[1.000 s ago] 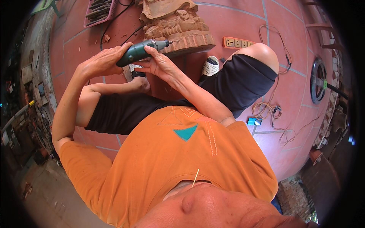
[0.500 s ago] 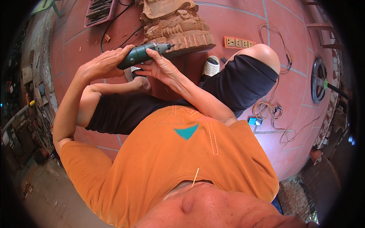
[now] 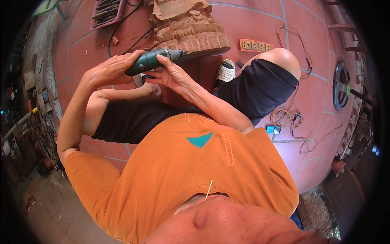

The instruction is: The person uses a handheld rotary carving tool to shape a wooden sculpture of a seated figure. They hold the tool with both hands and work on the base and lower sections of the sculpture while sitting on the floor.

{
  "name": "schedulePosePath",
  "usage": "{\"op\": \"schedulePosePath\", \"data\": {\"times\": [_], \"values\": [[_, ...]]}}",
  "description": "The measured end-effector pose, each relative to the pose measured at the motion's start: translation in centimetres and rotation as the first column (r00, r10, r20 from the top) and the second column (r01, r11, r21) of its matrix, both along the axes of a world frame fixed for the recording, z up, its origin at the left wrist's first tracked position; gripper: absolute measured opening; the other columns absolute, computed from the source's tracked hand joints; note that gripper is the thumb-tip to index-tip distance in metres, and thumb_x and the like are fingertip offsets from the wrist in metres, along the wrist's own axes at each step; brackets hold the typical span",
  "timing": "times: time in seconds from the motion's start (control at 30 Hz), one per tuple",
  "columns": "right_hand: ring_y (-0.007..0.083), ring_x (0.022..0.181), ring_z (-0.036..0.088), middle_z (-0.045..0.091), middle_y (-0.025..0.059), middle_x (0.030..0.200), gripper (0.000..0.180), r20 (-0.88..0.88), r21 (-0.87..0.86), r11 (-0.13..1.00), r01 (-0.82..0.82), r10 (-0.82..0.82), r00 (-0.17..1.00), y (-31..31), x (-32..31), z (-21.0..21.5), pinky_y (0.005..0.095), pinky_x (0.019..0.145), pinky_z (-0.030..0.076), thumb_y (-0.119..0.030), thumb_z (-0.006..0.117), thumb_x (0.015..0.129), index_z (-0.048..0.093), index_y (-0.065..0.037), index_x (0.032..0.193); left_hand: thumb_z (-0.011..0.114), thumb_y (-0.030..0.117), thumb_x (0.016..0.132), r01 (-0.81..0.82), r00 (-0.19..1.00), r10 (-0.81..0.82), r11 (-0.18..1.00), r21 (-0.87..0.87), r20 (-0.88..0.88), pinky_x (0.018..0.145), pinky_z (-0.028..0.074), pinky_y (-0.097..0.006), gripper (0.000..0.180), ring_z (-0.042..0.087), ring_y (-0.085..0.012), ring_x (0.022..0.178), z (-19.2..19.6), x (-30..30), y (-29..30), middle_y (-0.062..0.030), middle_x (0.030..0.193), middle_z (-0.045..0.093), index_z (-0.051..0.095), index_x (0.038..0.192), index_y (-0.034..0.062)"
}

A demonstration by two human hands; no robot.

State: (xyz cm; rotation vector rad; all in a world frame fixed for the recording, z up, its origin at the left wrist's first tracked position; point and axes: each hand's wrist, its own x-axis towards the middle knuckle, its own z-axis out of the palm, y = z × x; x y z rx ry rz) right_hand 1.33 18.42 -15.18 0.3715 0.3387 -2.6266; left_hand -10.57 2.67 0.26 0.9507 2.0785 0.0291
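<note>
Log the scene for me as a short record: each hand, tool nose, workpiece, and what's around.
left hand: wrapped around rear of green rotary tool
right hand: thumb on the tool, nearer its front
tool nose: points at carving's base edge; contact unclear
workpiece: brown carving, on tiled floor
nearby: pink basket of stick-like items, orange socket strip

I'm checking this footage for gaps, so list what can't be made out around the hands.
Head view:
- Top of the brown carving: cut off by the upper edge.
- Rear end of the green power tool: hidden by the left hand.
- Whether the tool's nose meets the carving: too small to tell.
- Far end of the pink basket: cut off by the upper edge.
</note>
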Motion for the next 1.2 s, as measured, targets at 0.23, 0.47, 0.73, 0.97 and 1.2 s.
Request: {"op": "schedulePosePath", "data": {"times": [0.23, 0.47, 0.73, 0.97, 1.2], "values": [[0.0331, 0.118, 0.064, 0.065, 0.0160, 0.124, 0.054, 0.020, -0.002, 1.000, 0.010, -0.010, 1.000, -0.1, 0.4, 0.4, 0.0531, 0.099, 0.054, -0.041, 0.071, 0.096, 0.051, -0.009, 0.135, 0.072, 0.002, 0.070, 0.026, 1.000, -0.026, 0.998, 0.061, 0.001, 0.089, 0.049, -0.049, 0.087, 0.062, -0.0420, 0.105, -0.6, -0.1, -0.7, -0.0216, 0.113, 0.062, 0.034, 0.147, 0.0128], [0.0329, 0.117, 0.065, 0.065, 0.0151, 0.122, 0.053, 0.030, -0.021, 1.000, 0.015, -0.014, 0.999, 0.0, 0.4, 0.7, 0.0543, 0.099, 0.054, -0.040, 0.072, 0.095, 0.052, -0.010, 0.134, 0.069, 0.002, 0.071, 0.067, 0.997, -0.065, 0.996, 0.054, -0.041, 0.086, 0.050, -0.046, 0.080, 0.062, -0.0372, 0.107, 0.0, -0.1, -0.2, -0.0187, 0.116, 0.063, 0.037, 0.144, 0.0094], [0.0328, 0.117, 0.063, 0.062, 0.0146, 0.125, 0.056, 0.034, -0.028, 1.000, 0.014, -0.013, 0.999, -0.1, 0.3, 0.7, 0.0537, 0.098, 0.055, -0.039, 0.074, 0.093, 0.050, -0.011, 0.135, 0.070, 0.002, 0.070, 0.041, 0.999, -0.041, 0.999, -0.008, -0.020, 0.086, 0.049, -0.045, 0.083, 0.062, -0.0365, 0.106, 0.5, -0.2, 0.2, -0.0174, 0.115, 0.063, 0.036, 0.145, 0.0099], [0.0334, 0.117, 0.064, 0.064, 0.0155, 0.125, 0.053, 0.036, 0.015, 0.999, 0.039, -0.040, 0.999, -0.1, 0.3, 0.9, 0.0549, 0.100, 0.054, -0.039, 0.072, 0.095, 0.052, -0.009, 0.134, 0.072, 0.002, 0.069, 0.039, 0.999, -0.038, 0.997, 0.072, -0.015, 0.090, 0.048, -0.048, 0.089, 0.061, -0.0412, 0.105, -0.5, -0.5, -0.8, -0.0201, 0.115, 0.062, 0.034, 0.148, 0.0137], [0.0329, 0.117, 0.064, 0.064, 0.0153, 0.124, 0.053, 0.030, 0.016, 1.000, 0.024, -0.025, 0.999, -0.1, -0.1, 0.5, 0.0544, 0.100, 0.053, -0.040, 0.072, 0.095, 0.052, -0.009, 0.134, 0.073, 0.002, 0.069, 0.001, 1.000, -0.001, 1.000, 0.012, 0.011, 0.091, 0.048, -0.048, 0.088, 0.061, -0.0401, 0.108, -0.3, -0.6, -0.4, -0.0190, 0.116, 0.062, 0.034, 0.147, 0.0139]]}}
